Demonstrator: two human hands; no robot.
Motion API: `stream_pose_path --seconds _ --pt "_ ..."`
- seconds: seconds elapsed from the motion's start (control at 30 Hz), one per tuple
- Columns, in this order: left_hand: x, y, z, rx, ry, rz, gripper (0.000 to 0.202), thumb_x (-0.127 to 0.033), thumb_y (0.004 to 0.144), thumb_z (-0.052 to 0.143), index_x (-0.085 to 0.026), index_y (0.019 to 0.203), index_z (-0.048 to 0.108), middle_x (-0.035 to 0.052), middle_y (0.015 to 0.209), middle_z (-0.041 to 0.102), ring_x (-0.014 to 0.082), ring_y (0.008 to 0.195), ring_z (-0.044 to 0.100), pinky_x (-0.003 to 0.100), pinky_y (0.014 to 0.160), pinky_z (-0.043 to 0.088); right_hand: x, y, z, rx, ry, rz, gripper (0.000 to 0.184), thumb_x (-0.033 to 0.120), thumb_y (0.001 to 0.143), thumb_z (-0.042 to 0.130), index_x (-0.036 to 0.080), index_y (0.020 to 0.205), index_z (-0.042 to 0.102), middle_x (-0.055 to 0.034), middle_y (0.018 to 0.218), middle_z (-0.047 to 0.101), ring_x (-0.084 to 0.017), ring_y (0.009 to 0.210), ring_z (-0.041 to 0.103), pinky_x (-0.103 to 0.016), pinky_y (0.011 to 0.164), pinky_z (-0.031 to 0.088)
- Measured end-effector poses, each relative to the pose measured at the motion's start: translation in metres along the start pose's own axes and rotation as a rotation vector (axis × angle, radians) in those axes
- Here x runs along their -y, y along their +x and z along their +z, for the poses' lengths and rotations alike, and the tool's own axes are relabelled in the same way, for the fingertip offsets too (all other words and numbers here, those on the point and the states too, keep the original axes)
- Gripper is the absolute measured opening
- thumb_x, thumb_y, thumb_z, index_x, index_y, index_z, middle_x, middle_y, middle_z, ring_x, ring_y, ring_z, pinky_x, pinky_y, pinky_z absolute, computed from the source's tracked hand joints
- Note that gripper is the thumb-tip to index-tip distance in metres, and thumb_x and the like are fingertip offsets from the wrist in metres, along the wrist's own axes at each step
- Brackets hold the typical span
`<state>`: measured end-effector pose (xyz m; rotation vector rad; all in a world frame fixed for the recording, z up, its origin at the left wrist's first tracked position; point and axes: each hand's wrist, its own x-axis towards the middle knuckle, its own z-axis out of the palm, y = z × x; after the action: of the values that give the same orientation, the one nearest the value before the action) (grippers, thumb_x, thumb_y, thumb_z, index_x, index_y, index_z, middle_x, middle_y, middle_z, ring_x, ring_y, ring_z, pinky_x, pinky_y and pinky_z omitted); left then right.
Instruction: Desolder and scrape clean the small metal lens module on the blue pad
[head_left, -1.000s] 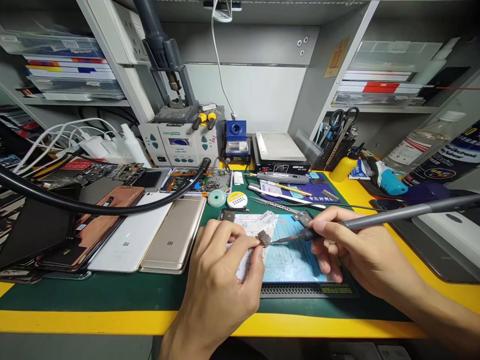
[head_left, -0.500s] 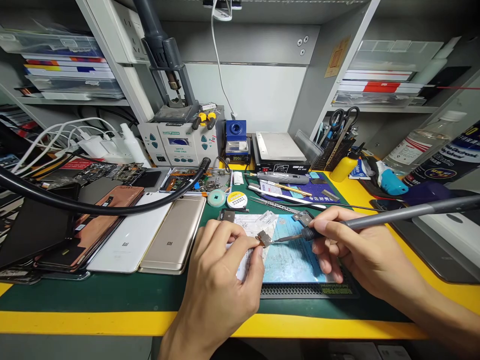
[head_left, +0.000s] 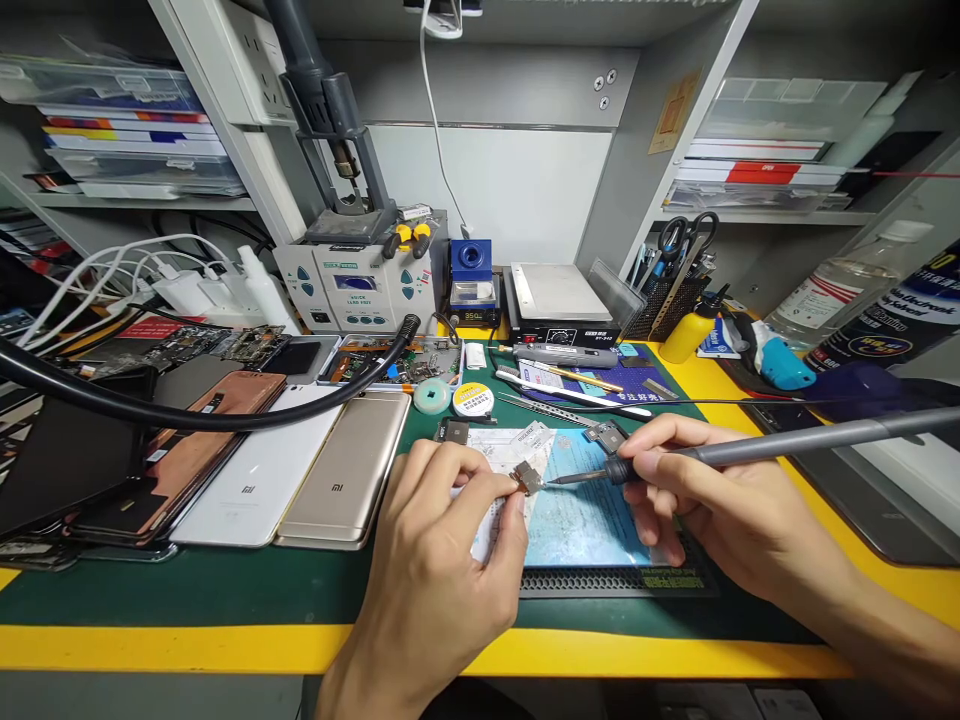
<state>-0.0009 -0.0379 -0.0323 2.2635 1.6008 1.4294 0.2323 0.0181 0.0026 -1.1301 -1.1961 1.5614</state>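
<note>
Between the thumb and forefinger of my left hand [head_left: 450, 545] is a small metal-cased phone part [head_left: 528, 477] with a brownish flex end; its exact kind is too small to tell. My right hand [head_left: 705, 490] grips a grey soldering iron [head_left: 780, 442] like a pen. The iron's thin tip points left and meets or nearly meets the part's right edge. Beneath both hands lies a blue and white sheet [head_left: 585, 520] on a dark perforated pad [head_left: 600, 582]. Another small dark part [head_left: 606, 435] rests behind my right fingers, and a similar dark piece [head_left: 453, 431] lies behind my left hand.
Phones [head_left: 345, 470] lie at the left under a thick black hose [head_left: 225, 415]. Tweezers [head_left: 544, 408], a white brush [head_left: 570, 394] and round tins [head_left: 472, 400] are behind the sheet. A hot-air station [head_left: 360, 290] stands at the back, with a yellow bottle [head_left: 688, 332] to the right.
Both hands and the part stay almost still. The rear of the soldering iron has dipped slightly, its tip remaining at the part's right edge.
</note>
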Motion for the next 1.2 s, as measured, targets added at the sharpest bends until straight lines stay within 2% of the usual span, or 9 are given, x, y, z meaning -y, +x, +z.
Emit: stream_pose_path --seconds 0.27,1.2 --pt "-0.0001 -0.0002 -0.0006 0.007 0.004 -0.004 0.010 -0.012 0.098 0.065 -0.018 0.093 0.072 0.0053 0.093 0.063 0.0211 0.090 0.055 0.039 0.077 0.045 0.0001 -0.0016 -0.0049 0.060 -0.056 0.004 0.030 0.043 0.079 0.093 0.020 0.088 0.077 -0.0019 0.059 0.071 -0.016 0.045 0.064 -0.023 0.038 0.053" --pt "0.0000 0.0011 0.0005 0.007 0.003 -0.004 0.011 -0.011 0.097 0.065 -0.018 0.093 0.072 0.0051 0.093 0.063 0.0211 0.091 0.055 0.039 0.079 0.045 -0.0015 -0.0014 -0.0043 0.088 -0.106 -0.033 0.023 0.040 0.085 0.087 0.020 0.089 0.077 -0.0024 0.056 0.071 -0.015 0.044 0.061 -0.022 0.041 0.054"
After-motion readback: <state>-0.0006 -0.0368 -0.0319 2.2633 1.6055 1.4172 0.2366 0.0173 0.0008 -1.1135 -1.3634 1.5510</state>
